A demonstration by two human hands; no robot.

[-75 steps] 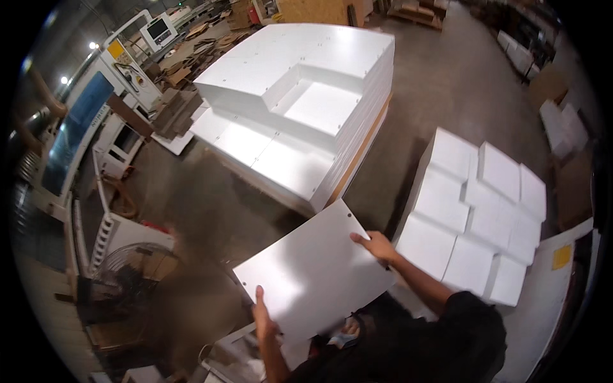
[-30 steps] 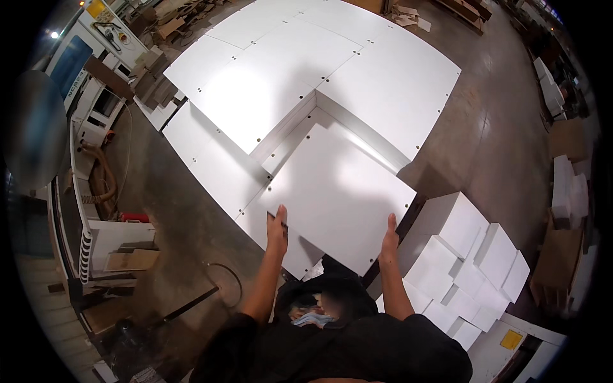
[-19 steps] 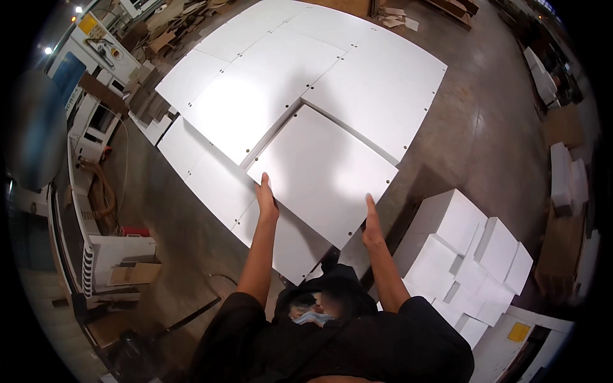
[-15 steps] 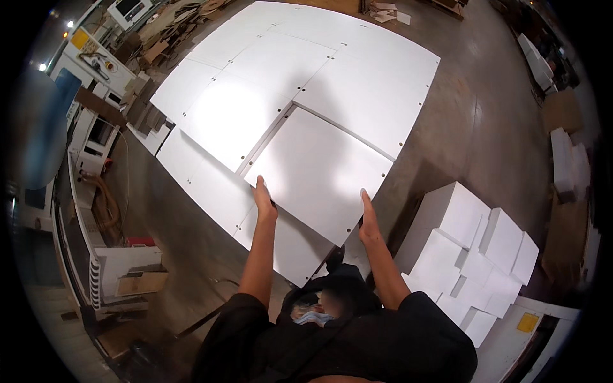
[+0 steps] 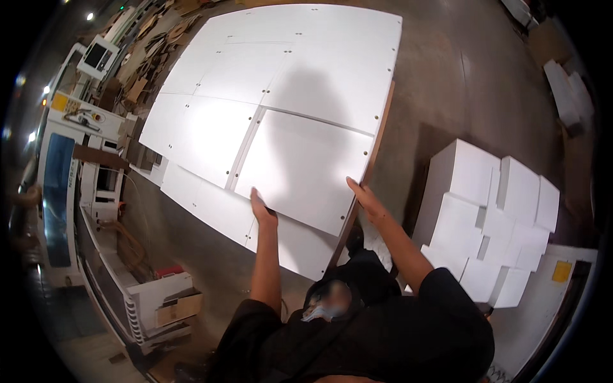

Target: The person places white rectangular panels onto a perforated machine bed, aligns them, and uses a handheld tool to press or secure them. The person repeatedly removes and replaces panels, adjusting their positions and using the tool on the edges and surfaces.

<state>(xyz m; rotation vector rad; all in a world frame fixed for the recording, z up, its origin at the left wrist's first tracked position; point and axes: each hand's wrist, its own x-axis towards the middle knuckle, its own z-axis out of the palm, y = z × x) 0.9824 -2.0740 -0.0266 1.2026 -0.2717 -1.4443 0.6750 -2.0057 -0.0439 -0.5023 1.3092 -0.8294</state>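
Note:
A white rectangular panel (image 5: pixel 300 172) with small drilled holes near its edges lies between my hands. My left hand (image 5: pixel 263 209) grips its near left edge, thumb on top and fingers underneath. At its right edge, near the near right corner, my right hand (image 5: pixel 369 200) holds on with the thumb over the top; its other fingers are mostly hidden. The panel rests on or just above a wide stack of white panels (image 5: pixel 217 127), set beside the neighbouring panels with a narrow gap on its left. A lower white layer (image 5: pixel 211 199) shows along the near side.
Stacked white pieces (image 5: pixel 453 217) stand at the right, beside a white cabinet (image 5: pixel 536 319) with a yellow label. On the left are a white machine (image 5: pixel 60 198) and a cardboard piece (image 5: pixel 179 309). Brown scraps (image 5: pixel 137 89) lie at the far left.
The view has turned, so the panels appear farther left and the right-hand stack higher. Both hands stay on the panel; the gap along its far edge looks slightly narrower.

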